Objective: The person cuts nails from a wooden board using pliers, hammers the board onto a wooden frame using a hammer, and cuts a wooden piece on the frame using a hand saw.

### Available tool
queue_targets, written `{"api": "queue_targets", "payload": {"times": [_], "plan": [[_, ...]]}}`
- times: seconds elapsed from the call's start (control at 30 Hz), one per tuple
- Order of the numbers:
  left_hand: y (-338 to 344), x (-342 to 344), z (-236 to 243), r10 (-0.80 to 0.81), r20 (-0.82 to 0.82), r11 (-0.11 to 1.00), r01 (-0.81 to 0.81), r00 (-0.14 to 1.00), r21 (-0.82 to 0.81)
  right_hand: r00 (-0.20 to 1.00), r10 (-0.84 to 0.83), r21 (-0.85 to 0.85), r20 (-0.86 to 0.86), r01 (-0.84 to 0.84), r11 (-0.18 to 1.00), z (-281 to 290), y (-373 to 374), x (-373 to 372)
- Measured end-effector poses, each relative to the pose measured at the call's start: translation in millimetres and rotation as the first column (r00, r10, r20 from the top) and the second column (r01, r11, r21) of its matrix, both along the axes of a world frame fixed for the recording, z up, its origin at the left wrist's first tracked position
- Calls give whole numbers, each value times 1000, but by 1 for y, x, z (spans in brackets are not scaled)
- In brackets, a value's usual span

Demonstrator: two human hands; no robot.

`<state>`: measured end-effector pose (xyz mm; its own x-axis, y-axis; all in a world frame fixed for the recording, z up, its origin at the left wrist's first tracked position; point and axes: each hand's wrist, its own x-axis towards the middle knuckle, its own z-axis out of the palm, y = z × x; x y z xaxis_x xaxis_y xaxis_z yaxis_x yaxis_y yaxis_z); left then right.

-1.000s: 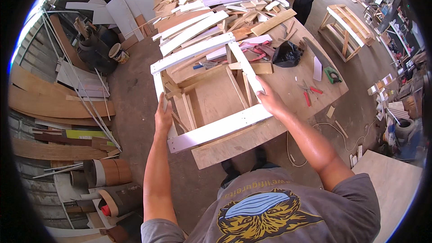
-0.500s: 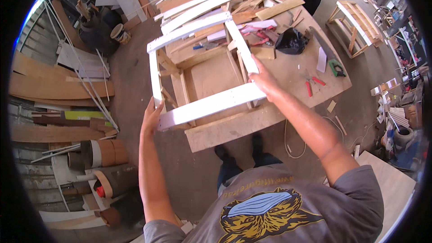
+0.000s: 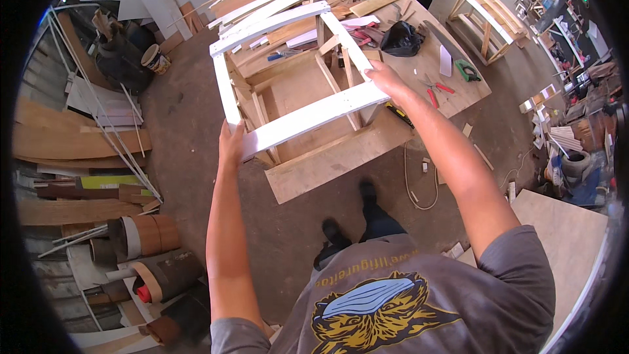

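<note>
White frame (image 3: 314,119), black bag (image 3: 401,40), grey shirt (image 3: 481,292)

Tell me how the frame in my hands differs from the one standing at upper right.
The held frame is gripped by the left hand and right hand; the standing frame rests on the floor. The held frame has white on all four top pieces; the standing frame shows white along one edge. The held frame's middle is open; the standing frame has slats across its top. Both show bare wood.
</note>
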<state>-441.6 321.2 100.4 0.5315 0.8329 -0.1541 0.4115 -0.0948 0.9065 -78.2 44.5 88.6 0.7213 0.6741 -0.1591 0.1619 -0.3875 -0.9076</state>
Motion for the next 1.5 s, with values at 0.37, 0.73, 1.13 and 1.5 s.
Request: {"api": "queue_targets", "payload": {"times": [0.37, 0.73, 1.13, 1.5], "plan": [[11, -6, -3, 55, 46, 994, -51, 997, -97, 895, -128, -85, 426, 181, 980, 20, -8, -51], [10, -5, 6, 56, 16, 998, -56, 998, -41, 936, -28, -171, 351, 93, 981, 30, -3, -45], [9, -18, -10, -1, 11, 999, 1, 1000, 52, 993, 119, -129, -24, -121, 984, 15, -15, 0], [105, 55, 10, 97, 71, 948, -70, 993, -311, 943, -80, 3, -323, 86, 996, 3, 118, 85]]}}
